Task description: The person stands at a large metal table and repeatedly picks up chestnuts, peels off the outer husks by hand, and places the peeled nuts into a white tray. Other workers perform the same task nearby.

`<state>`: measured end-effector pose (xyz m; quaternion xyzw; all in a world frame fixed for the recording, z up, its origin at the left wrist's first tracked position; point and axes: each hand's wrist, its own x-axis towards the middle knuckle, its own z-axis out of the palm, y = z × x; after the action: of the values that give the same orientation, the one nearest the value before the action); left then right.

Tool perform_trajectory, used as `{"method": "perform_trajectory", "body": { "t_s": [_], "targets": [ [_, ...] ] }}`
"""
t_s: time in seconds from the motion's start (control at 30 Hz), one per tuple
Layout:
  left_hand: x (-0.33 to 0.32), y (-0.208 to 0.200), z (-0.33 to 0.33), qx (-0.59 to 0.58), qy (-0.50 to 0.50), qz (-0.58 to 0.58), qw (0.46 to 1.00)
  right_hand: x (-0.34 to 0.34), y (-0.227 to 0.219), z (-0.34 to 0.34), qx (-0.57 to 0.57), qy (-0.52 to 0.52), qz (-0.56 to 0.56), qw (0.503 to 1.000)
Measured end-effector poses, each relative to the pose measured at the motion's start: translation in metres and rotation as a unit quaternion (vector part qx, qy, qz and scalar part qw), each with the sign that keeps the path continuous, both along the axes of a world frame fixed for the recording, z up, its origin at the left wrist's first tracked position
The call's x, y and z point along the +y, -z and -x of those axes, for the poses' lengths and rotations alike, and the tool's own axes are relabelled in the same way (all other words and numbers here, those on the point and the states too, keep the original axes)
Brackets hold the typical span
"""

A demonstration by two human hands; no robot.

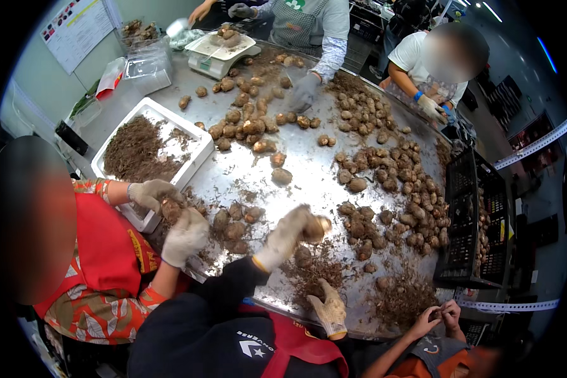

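My left hand (282, 242), in a white knitted glove, is closed round a brown taro corm (317, 229) with a pale cut end, held above the metal table. It is somewhat blurred. Lower and to the right, my right hand (331, 310), gloved too, is open with fingers apart and nothing in it. It rests by a heap of dark root fibres and soil (315, 268) at the near edge. One small taro (303, 256) lies between my hands. Left of my left hand sits a cluster of unpeeled taros (235, 230).
Taros in a large pile (397, 183) cover the table's right side. A black crate (466, 220) stands beyond them. A white tray of fibres (201, 151) and a scale (217, 53) are on the left and far side. Co-workers' hands (186, 236) work around the table.
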<state>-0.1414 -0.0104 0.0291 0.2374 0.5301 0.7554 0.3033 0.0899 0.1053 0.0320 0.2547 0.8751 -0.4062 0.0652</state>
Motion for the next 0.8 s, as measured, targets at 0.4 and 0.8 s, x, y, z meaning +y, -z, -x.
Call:
{"method": "perform_trajectory", "body": {
  "t_s": [0.4, 0.8],
  "targets": [
    [0.012, 0.018, 0.164, -0.493, -0.35, -0.325, 0.727, -0.007, -0.009, 0.006, 0.029, 0.052, -0.136, 0.989],
    [0.057, -0.028, 0.068, -0.421, 0.055, -0.243, 0.872, -0.019, -0.015, -0.039, 0.128, -0.087, -0.248, 0.956]
  ]
}}
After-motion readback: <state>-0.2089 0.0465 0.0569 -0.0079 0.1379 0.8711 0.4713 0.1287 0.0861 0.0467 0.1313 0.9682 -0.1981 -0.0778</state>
